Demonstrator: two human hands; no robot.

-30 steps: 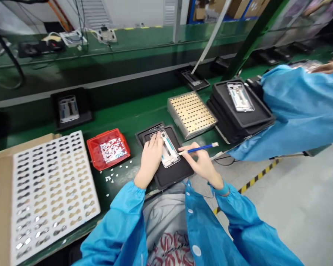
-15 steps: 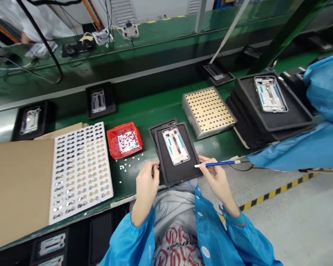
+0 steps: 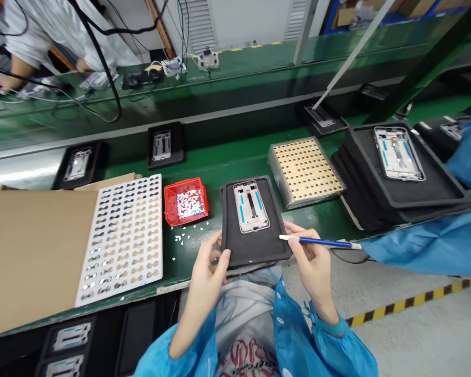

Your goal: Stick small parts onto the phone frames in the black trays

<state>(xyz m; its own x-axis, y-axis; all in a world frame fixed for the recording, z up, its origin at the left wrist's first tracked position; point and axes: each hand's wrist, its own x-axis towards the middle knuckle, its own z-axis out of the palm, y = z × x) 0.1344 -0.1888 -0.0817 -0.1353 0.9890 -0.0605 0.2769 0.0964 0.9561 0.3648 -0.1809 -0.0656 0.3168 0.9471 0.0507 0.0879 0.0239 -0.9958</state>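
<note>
My left hand (image 3: pixel 209 267) grips the lower left edge of a black tray (image 3: pixel 255 251), thumb over the rim and fingers down its side. On that tray lies a phone frame (image 3: pixel 251 207) with blue strips and a dark flex cable. Another tray shows just under it, nearly lined up. Between thumb and fingers of my right hand (image 3: pixel 311 257) is a blue stick with white tips (image 3: pixel 325 242), lying almost level. Fingers of the same hand also touch the tray's right edge.
Left of the tray are a red bin (image 3: pixel 186 201) of small white pieces and a white sheet (image 3: pixel 121 241) with rows of parts. Right are a block with dotted rows (image 3: pixel 306 170) and stacked trays (image 3: pixel 408 191). A blue sleeve (image 3: pixel 432 262) reaches in; another person works across the bench.
My left hand has moved from beside the tray onto its edge. The upper tray now sits more squarely over the lower one. The view has shifted, and my right hand keeps the stick.
</note>
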